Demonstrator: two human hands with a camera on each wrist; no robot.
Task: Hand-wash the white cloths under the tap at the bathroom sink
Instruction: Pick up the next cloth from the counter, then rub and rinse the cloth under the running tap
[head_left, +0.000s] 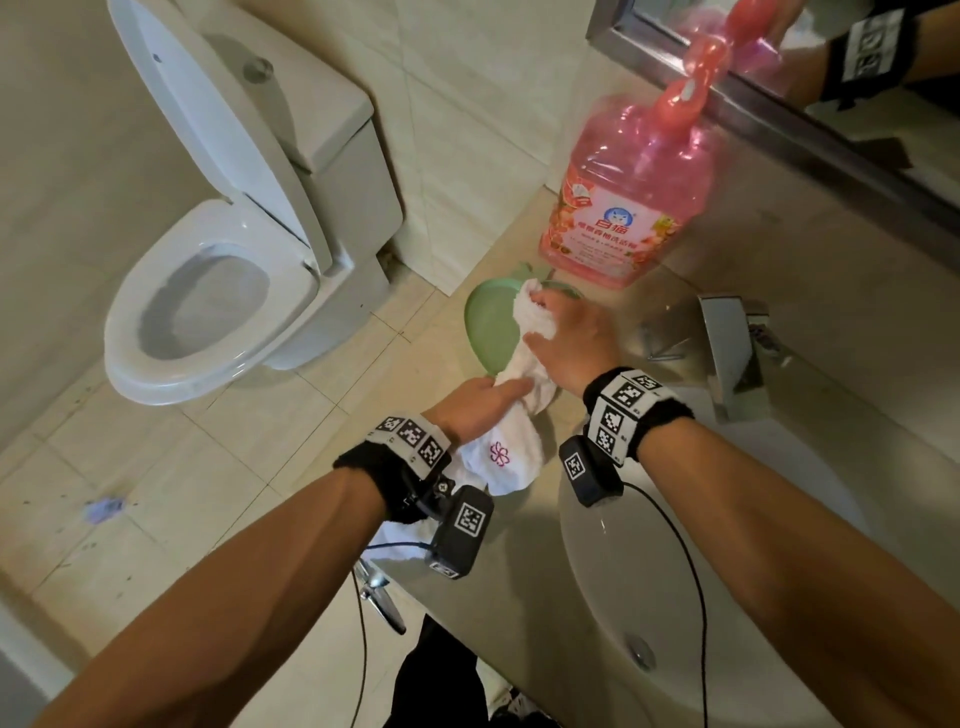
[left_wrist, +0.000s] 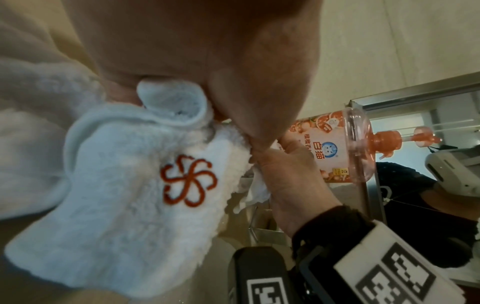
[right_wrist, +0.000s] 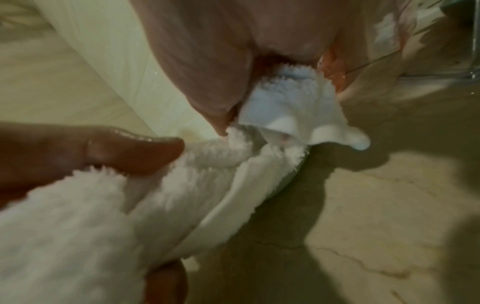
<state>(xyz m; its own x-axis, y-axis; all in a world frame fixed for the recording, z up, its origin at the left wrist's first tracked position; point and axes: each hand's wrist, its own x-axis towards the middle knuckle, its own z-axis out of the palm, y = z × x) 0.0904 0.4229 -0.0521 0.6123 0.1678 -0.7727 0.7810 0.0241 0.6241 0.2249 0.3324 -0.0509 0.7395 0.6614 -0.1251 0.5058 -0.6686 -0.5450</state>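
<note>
1. Detergent bottle: the pink label carries the brand "白猫" in white characters beneath a round blue cat logo. The smaller lines of print below the brand are illegible.
2. White cloth: a red embroidered five-petal pinwheel flower emblem, without lettering.
3. Wristbands: black-and-white square coded markers, carrying no readable text.
4. No other legible text or numbers.

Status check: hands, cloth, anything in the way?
Left hand and right hand both grip the cloth, stretched over the green dish. Not at the tap yet. Nothing blocking.
</note>
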